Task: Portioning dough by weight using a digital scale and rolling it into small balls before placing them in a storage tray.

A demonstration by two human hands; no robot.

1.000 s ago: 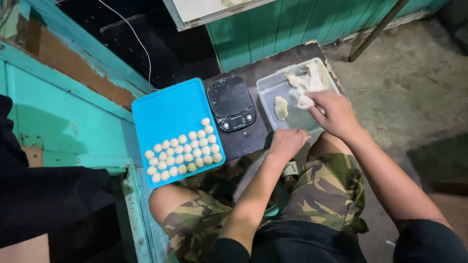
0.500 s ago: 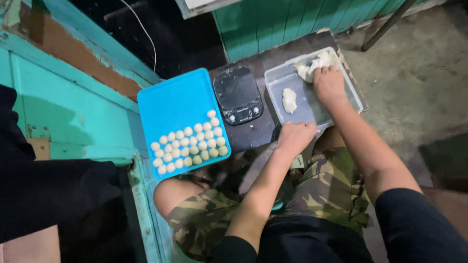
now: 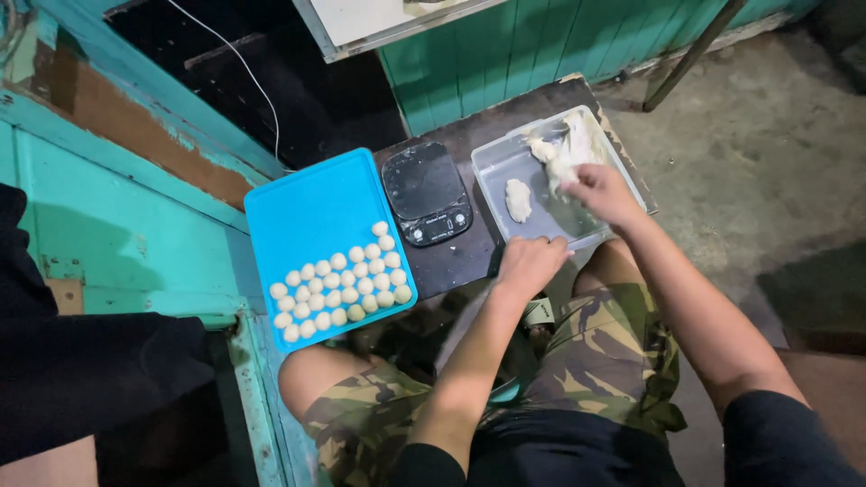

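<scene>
my right hand is inside the clear rectangular plastic container, fingers closed on the big pale dough mass at the container's far end. grip is on the near edge of that mass, fingertips buried in it.

my left hand rests on the near rim of the same container, fingers curled loosely over the edge, holding nothing i can see.

a small separate pale dough lump lies on the container floor, left of my right hand, apart from the big mass.

the container sits on the dark wooden stool top. just left of it, touching or nearly so, is the black flat digital kitchen scale, nothing on its plate.

left of the scale: the blue rectangular plastic tray. the small round pale dough balls are packed in rows along its near end; far half is bare.

my knees in camouflage shorts are under the stool's near edge. the teal painted wooden wall runs along the left, and the green slatted wall stands behind the stool.
</scene>
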